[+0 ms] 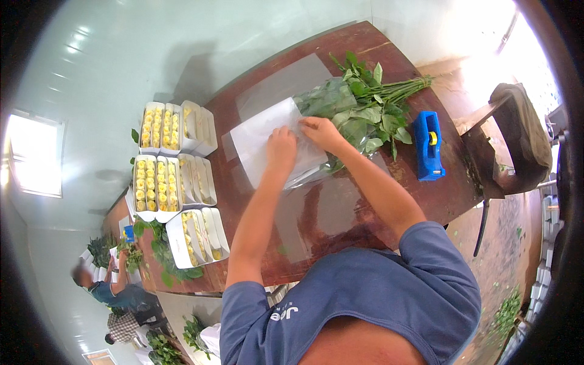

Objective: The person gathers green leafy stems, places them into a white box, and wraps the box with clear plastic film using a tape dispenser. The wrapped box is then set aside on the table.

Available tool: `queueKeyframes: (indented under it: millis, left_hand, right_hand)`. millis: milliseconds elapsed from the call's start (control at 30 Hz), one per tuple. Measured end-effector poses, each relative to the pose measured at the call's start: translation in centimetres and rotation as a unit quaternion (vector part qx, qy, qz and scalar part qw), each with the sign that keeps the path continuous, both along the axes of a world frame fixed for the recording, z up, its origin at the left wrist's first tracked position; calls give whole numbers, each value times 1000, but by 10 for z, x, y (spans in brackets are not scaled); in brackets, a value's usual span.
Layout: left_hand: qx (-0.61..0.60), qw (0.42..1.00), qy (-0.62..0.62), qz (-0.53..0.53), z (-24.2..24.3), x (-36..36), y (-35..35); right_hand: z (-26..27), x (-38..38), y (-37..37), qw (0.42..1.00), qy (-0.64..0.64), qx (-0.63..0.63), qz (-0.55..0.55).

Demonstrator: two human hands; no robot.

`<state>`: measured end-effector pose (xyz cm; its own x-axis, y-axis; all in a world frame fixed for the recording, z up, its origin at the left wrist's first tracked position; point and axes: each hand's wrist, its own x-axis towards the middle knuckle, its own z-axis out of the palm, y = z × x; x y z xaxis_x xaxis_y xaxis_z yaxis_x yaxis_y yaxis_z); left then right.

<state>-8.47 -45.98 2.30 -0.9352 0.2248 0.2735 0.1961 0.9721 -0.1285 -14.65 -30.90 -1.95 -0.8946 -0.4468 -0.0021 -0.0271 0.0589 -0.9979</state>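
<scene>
A white paper wrap (255,137) with clear plastic about it lies on the brown wooden table, around the head end of a bunch of leafy green stems (388,93). The blooms are hidden inside it. My left hand (281,147) rests on top of the paper, fingers bent; whether it grips anything does not show. Close beside it, my right hand (321,132) pinches the edge of the wrap where paper meets leaves. The bare stem ends point away to the right, toward the table's edge. Leaves show through the plastic sleeve (326,96).
A blue tape dispenser (428,146) stands right of the stems. Several white-wrapped bunches of yellow roses (157,185) are stacked along the left side of the table (319,228). Dark cloth hangs over a chair (524,137) at right. Another person (114,292) works at far left.
</scene>
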Motion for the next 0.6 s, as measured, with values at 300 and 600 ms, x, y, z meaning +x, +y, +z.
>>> queueKeyframes:
  millis: [300, 600]
  left_hand:
    - [61, 998, 13, 18, 1, 3, -4]
    - [129, 991, 11, 31, 1, 11, -4]
  right_hand:
    - [37, -53, 24, 879, -301, -285, -236]
    - [-13, -41, 93, 897, -313, -205, -234]
